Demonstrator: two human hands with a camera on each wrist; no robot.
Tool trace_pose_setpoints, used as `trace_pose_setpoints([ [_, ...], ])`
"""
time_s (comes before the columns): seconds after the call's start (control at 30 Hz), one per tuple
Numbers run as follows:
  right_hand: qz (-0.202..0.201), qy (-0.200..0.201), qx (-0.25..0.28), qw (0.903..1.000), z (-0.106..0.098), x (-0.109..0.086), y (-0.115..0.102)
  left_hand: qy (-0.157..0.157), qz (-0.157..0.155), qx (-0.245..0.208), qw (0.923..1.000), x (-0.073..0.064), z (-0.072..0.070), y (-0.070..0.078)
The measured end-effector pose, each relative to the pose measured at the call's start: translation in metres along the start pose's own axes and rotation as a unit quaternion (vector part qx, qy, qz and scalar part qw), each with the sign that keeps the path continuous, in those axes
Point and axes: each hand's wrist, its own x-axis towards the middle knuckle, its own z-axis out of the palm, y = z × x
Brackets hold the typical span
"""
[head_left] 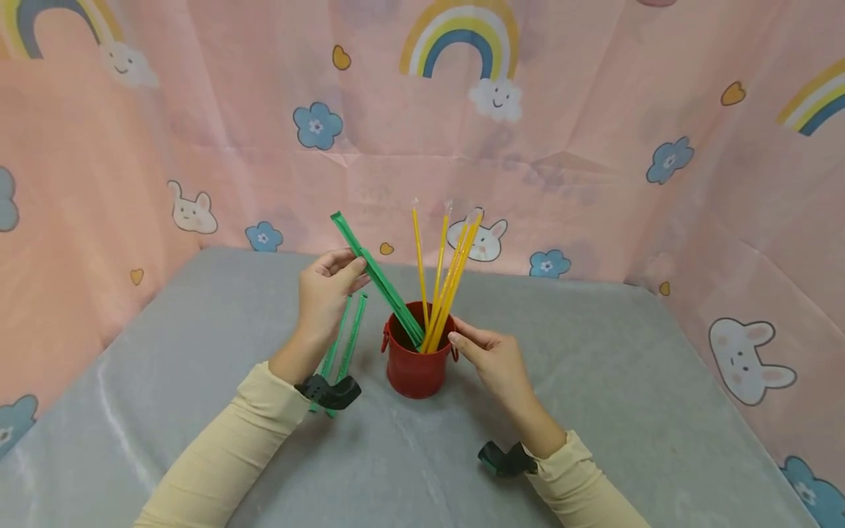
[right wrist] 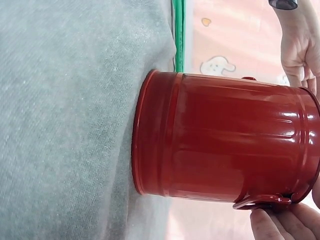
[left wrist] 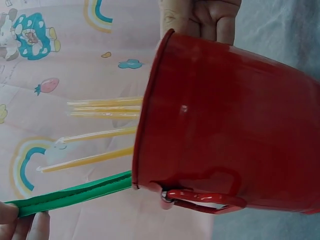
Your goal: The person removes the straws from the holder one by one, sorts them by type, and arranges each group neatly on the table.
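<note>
Cream sleeves (head_left: 218, 455), 2; a black wrist device (head_left: 330, 393) is worn at each. Loose green sticks (head_left: 353, 337), 2: laid side by side on grey cloth (head_left: 627, 381), left of the red bucket (head_left: 416, 375). Bucket, 1: stood upright, 2 handles fitted, its right side gripped by the right hand (head_left: 495, 359). Slanted green bundle (head_left: 379, 277), count unclear: pinched by the left hand (head_left: 325, 293), lower end inside the bucket. Yellow sticks (head_left: 455, 282), at least 4: held leaning in the bucket. Pink backdrop (head_left: 594, 147): printed with 3 rainbows.

Green sticks (head_left: 384, 284) lean leftward inside the upright red bucket (head_left: 416, 375), beside clear-wrapped yellow sticks (head_left: 455, 275).
</note>
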Motion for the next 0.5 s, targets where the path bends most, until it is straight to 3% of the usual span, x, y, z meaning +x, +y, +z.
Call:
trace_pose_setpoints([
  [0.5, 0.001, -0.004, 0.012, 0.9999, 0.0, 0.0, 0.0, 0.009, 0.051, -0.016, 0.9985, 0.004, -0.012, 0.022],
])
